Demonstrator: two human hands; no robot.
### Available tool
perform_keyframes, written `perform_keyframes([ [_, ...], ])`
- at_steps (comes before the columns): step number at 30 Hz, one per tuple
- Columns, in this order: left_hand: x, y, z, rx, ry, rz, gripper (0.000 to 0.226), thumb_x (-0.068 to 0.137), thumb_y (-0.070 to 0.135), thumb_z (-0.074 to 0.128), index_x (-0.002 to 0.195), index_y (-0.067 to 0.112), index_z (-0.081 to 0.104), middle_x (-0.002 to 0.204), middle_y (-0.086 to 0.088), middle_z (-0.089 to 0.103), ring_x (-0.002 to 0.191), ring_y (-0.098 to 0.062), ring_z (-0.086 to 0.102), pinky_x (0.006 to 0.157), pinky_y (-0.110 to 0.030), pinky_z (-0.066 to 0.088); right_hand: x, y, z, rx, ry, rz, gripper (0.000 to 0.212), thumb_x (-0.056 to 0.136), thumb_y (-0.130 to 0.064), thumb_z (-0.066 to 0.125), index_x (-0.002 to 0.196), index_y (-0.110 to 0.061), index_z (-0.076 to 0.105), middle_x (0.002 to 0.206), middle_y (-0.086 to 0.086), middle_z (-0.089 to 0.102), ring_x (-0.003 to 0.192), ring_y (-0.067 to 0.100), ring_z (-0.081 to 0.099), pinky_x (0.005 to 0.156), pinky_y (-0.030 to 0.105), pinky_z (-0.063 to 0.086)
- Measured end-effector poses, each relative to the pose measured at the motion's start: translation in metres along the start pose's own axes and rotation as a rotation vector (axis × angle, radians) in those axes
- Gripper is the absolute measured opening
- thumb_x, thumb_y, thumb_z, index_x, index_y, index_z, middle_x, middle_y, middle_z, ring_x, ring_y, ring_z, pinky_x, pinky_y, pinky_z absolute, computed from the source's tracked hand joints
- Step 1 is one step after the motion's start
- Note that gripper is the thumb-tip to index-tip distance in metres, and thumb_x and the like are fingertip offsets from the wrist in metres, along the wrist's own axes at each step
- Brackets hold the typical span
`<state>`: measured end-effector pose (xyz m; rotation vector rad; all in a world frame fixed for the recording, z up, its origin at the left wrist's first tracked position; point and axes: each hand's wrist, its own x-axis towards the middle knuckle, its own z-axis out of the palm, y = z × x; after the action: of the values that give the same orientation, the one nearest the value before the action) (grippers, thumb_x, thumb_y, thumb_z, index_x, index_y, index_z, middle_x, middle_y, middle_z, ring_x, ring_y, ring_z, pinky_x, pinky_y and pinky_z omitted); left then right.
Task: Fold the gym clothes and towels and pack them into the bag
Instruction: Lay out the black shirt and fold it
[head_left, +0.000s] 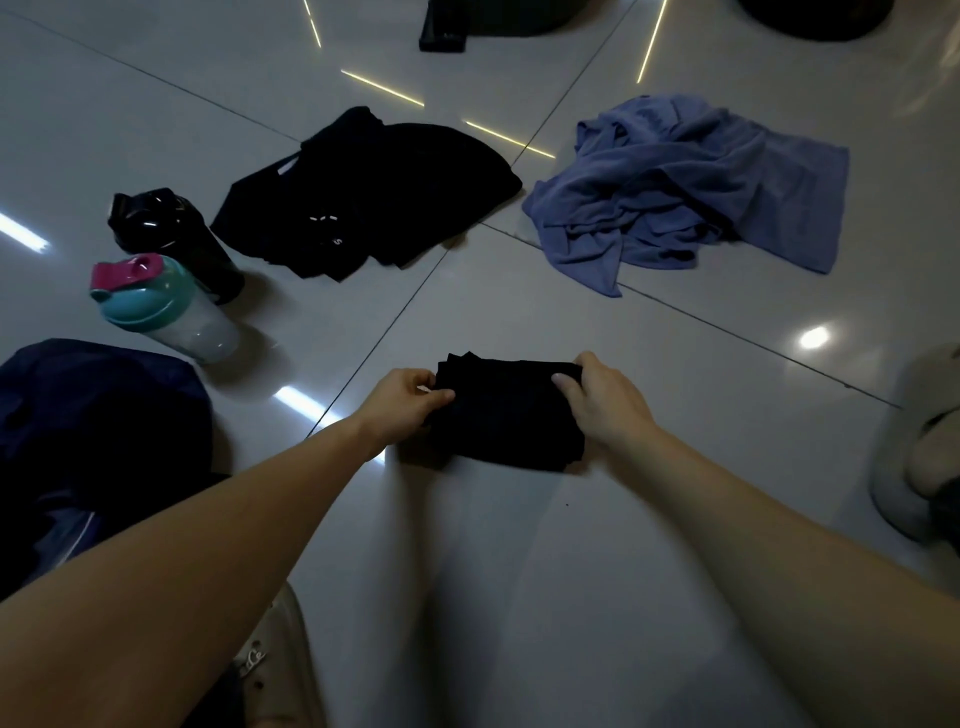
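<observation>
Both hands are pinching a folded black garment (506, 415) on the tiled floor (675, 415): left hand (410, 397) on its left edge, right hand (602, 397) on its right. Navy bag (93, 415) sits off left.

A glossy, pale tiled floor (701, 395), crossed by dark grout lines and streaked with light reflections, carries everything. A folded black garment (509, 415) is laid near the middle. Farther off, a loose black garment (363, 192) is spread left of centre, and a rumpled blue cloth (685, 187) is heaped to its right. At the left, a black bottle (171, 234) and a clear shaker bottle (161, 306) with a teal lid are set just beside each other. A dark blue bag (93, 415) is placed nearer. A beige slipper (914, 457) is seen at the right edge.
</observation>
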<state>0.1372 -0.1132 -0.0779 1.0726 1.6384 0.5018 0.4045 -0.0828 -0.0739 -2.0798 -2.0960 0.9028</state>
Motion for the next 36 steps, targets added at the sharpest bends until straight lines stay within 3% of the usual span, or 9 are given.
perform_keyframes([
  [7, 0.007, -0.002, 0.014, 0.177, 0.142, 0.030, 0.022, 0.100, 0.034, 0.059, 0.098, 0.013, 0.065, 0.090, -0.006, 0.073, 0.085, -0.023, 0.070, 0.079, -0.043, 0.058, -0.003, 0.008, 0.006, 0.094, 0.099, -0.006, 0.032, 0.100, -0.040, 0.047, 0.126, -0.020, 0.043, 0.096, 0.006, 0.067, 0.092, 0.035, 0.064, 0.071, 0.041, 0.048],
  [12, -0.003, -0.003, 0.029, 0.308, 0.337, 0.026, 0.015, 0.098, 0.035, 0.057, 0.106, 0.022, 0.058, 0.084, 0.003, 0.070, 0.081, -0.020, 0.068, 0.073, -0.039, 0.056, -0.009, 0.009, 0.015, -0.063, 0.129, -0.163, 0.054, 0.103, -0.032, 0.046, 0.154, -0.030, 0.028, 0.118, 0.010, 0.065, 0.102, 0.037, 0.064, 0.083, 0.045, 0.052],
  [16, -0.009, 0.004, 0.032, 0.622, 0.598, 0.501, 0.022, 0.093, 0.017, 0.056, 0.115, 0.014, 0.059, 0.110, -0.006, 0.063, 0.100, -0.028, 0.057, 0.086, -0.044, 0.047, -0.006, 0.010, 0.021, -0.134, 0.119, -0.196, 0.046, 0.105, -0.032, 0.044, 0.150, -0.027, 0.042, 0.119, 0.008, 0.062, 0.104, 0.034, 0.062, 0.083, 0.041, 0.050],
  [19, -0.004, 0.010, 0.046, 0.788, 0.416, 0.762, 0.038, 0.097, 0.031, 0.050, 0.129, 0.014, 0.061, 0.141, -0.009, 0.054, 0.130, -0.030, 0.047, 0.109, -0.044, 0.036, -0.004, 0.011, 0.022, -0.173, 0.107, -0.183, 0.044, 0.105, -0.034, 0.042, 0.148, -0.024, 0.045, 0.118, 0.008, 0.061, 0.102, 0.035, 0.062, 0.080, 0.040, 0.048],
  [22, 0.004, -0.004, 0.060, 1.049, 0.205, 0.613, 0.065, 0.102, 0.054, 0.024, 0.155, 0.017, 0.037, 0.162, -0.008, 0.033, 0.152, -0.028, 0.022, 0.124, -0.047, 0.014, -0.003, 0.013, 0.020, -0.210, 0.078, -0.117, 0.043, 0.106, -0.038, 0.037, 0.145, -0.024, 0.049, 0.116, 0.010, 0.060, 0.103, 0.036, 0.062, 0.080, 0.041, 0.047],
  [26, 0.018, -0.021, 0.057, 1.105, 0.133, 0.436, 0.074, 0.098, 0.068, 0.009, 0.162, 0.029, 0.012, 0.168, -0.003, 0.017, 0.156, -0.028, 0.003, 0.125, -0.051, 0.002, -0.006, 0.015, 0.016, -0.279, 0.112, -0.030, 0.041, 0.104, -0.045, 0.039, 0.135, -0.023, 0.053, 0.113, 0.011, 0.054, 0.100, 0.035, 0.058, 0.074, 0.039, 0.043],
  [30, 0.022, -0.021, 0.058, 1.089, 0.120, 0.430, 0.077, 0.097, 0.069, 0.005, 0.162, 0.029, 0.007, 0.169, -0.005, 0.011, 0.156, -0.027, 0.000, 0.126, -0.049, 0.001, -0.006, -0.004, 0.024, -0.379, 0.314, -0.350, 0.059, 0.097, -0.037, 0.054, 0.147, -0.009, 0.043, 0.150, 0.018, 0.043, 0.132, 0.038, 0.045, 0.104, 0.049, 0.041],
  [33, 0.021, -0.026, 0.057, 1.057, 0.109, 0.436, 0.078, 0.096, 0.068, 0.000, 0.162, 0.028, 0.004, 0.170, -0.006, 0.007, 0.156, -0.025, -0.002, 0.126, -0.048, 0.001, -0.007, -0.018, 0.041, -0.425, 0.141, -0.538, 0.065, 0.102, -0.049, 0.037, 0.155, -0.011, 0.032, 0.163, 0.010, 0.028, 0.149, 0.030, 0.027, 0.121, 0.047, 0.025],
  [36, 0.022, -0.030, 0.057, 1.008, 0.140, 0.451, 0.074, 0.099, 0.062, 0.004, 0.163, 0.025, 0.008, 0.169, -0.005, 0.011, 0.156, -0.023, 0.001, 0.126, -0.046, 0.002, -0.003, -0.003, 0.050, -0.409, 0.068, -0.456, 0.072, 0.102, -0.061, 0.021, 0.159, -0.016, 0.022, 0.166, 0.006, 0.022, 0.152, 0.027, 0.018, 0.124, 0.044, 0.016],
])
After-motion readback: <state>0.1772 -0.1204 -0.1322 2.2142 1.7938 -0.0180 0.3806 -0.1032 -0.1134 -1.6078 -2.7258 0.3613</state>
